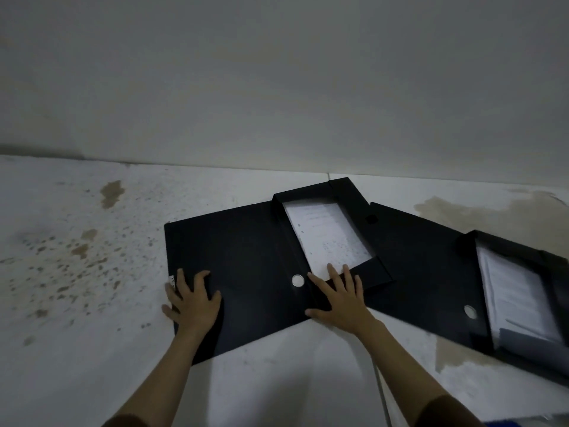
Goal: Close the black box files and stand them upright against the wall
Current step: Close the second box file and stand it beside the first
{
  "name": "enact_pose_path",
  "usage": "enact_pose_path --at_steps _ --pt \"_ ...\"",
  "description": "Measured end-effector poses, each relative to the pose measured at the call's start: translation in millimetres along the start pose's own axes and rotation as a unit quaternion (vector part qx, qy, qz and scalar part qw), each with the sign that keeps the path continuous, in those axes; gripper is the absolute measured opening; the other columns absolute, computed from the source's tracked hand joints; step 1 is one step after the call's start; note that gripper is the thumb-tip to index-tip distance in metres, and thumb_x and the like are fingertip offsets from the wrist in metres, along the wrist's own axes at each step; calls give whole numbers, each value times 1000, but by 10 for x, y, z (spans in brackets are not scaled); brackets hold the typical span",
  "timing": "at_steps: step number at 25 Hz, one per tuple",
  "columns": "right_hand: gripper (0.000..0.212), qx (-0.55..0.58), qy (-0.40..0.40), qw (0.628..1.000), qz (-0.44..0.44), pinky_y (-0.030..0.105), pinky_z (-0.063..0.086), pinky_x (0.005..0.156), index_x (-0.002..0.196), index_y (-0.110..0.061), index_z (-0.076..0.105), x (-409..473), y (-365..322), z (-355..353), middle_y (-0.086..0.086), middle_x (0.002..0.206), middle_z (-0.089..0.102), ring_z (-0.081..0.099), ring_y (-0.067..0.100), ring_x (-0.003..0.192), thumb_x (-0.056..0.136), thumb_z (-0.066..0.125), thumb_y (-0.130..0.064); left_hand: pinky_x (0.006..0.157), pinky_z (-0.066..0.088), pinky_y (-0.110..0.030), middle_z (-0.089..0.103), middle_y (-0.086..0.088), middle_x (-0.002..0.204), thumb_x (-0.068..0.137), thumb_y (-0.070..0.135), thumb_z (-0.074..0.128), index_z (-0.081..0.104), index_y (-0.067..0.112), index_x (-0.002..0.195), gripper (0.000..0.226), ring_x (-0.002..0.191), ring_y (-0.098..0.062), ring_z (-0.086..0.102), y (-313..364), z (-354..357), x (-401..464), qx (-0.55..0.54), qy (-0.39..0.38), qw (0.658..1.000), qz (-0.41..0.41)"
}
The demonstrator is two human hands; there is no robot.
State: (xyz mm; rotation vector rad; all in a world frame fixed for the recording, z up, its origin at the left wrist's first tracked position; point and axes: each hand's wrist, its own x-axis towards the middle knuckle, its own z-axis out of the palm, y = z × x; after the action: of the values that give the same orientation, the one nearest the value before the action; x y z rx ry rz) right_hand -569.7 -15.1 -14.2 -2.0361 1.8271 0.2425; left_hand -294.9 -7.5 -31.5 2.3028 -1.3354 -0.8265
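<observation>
Two black box files lie open and flat on a stained white floor. The nearer box file [246, 266] has its lid spread to the left and white papers [326, 238] showing in its tray. My left hand [194, 300] grips the lid's left edge, fingers spread on top. My right hand [338, 297] rests flat on the spine and the tray's near end, beside a round silver ring [297, 280]. The second box file [431, 272] lies to the right, partly under the first, with its own papers [517, 300] exposed.
A plain pale wall [277, 87] rises behind the files, meeting the floor just beyond them. Brown stains [80, 251] mark the floor on the left, and a larger one spreads on the right [480, 211]. A blue object [529, 424] shows at the bottom right corner.
</observation>
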Motion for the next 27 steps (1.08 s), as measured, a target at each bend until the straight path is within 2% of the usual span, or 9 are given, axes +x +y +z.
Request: enact_pose_path --at_steps 3,6,9,14,16,19,22,25,27 --pt "92 -45 26 999 -6 54 -6 113 143 -44 4 26 10 88 11 159 1 -8 41 144 62 28 -78 116 4 -51 0 -14 158 89 28 54 30 21 140 57 145 -33 1 -39 -10 -72 -22 23 999 -43" --pt "80 -66 27 997 22 62 35 98 137 -36 33 50 -51 85 16 138 51 43 48 127 66 27 -72 114 15 -50 9 -16 155 87 25 57 36 16 137 55 140 -36 14 -11 -79 -89 -74 39 994 -68" --pt "70 -53 14 998 43 59 47 84 127 -38 41 126 -16 193 13 121 65 58 46 111 67 28 -70 111 26 -49 19 -16 150 86 25 59 42 16 132 50 135 -38 24 24 -206 -21 -160 48 980 -111" --pt "69 -64 24 997 43 57 48 84 126 -38 43 135 -37 220 10 118 67 60 44 109 80 3 -72 103 43 -43 45 -18 138 83 18 64 50 14 125 45 120 -34 50 -75 -401 120 -375 49 910 -168" --pt "67 -66 23 997 41 56 48 83 125 -39 44 120 -43 210 9 118 68 61 43 109 79 10 -73 97 47 -40 53 -17 133 84 9 63 51 11 122 40 110 -31 56 -76 -514 80 -443 45 881 -160" --pt "66 -54 16 998 41 57 49 82 126 -38 42 69 -46 177 9 118 68 61 43 110 68 30 -66 87 43 -33 57 -14 125 85 -4 57 51 7 124 41 103 -22 54 67 -801 -14 -456 51 885 -80" --pt "73 -22 4 1000 12 60 41 93 136 -36 29 -90 -165 139 11 133 58 49 45 123 69 30 -64 93 43 -32 60 -7 122 85 1 58 53 18 121 40 109 -19 56 325 -1132 -60 -451 10 892 29" --pt "73 108 15 994 -28 51 2 115 143 -45 5 -225 -318 4 1 159 9 -1 31 146 77 22 -69 94 46 -31 62 3 124 91 21 53 55 28 122 32 113 -14 59 651 -1331 -116 -442 -56 889 102" --pt "63 313 -40 948 -35 39 7 116 143 -44 6 -281 -393 -308 -2 159 7 4 22 146 88 35 -59 94 47 -31 58 11 131 94 31 46 53 34 127 34 116 -10 58 927 -1332 -195 -422 -111 886 155"
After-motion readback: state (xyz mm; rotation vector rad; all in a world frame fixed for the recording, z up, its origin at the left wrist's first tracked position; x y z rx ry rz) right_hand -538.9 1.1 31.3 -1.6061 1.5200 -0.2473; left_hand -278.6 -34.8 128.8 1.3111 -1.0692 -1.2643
